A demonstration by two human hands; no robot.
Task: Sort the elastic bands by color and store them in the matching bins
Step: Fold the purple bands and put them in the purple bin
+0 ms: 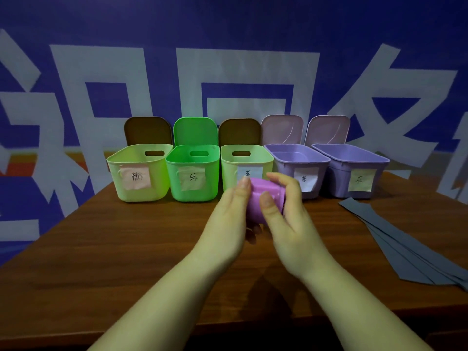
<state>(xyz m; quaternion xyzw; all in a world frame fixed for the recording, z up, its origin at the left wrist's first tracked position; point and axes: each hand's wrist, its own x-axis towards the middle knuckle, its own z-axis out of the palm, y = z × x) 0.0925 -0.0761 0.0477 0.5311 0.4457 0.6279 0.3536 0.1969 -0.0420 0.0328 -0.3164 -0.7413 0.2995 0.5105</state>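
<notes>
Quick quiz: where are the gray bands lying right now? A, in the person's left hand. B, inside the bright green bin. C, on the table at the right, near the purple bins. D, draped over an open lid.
C: the gray bands lie flat on the table, fanned out at its right side just in front of the rightmost purple bin, while both hands hold a purple band.

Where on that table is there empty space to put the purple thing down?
Bare wood lies left of the left hand, in front of the pale green bin and green bin. It is crowded on the right: grey bands fan below the purple bins.
</notes>
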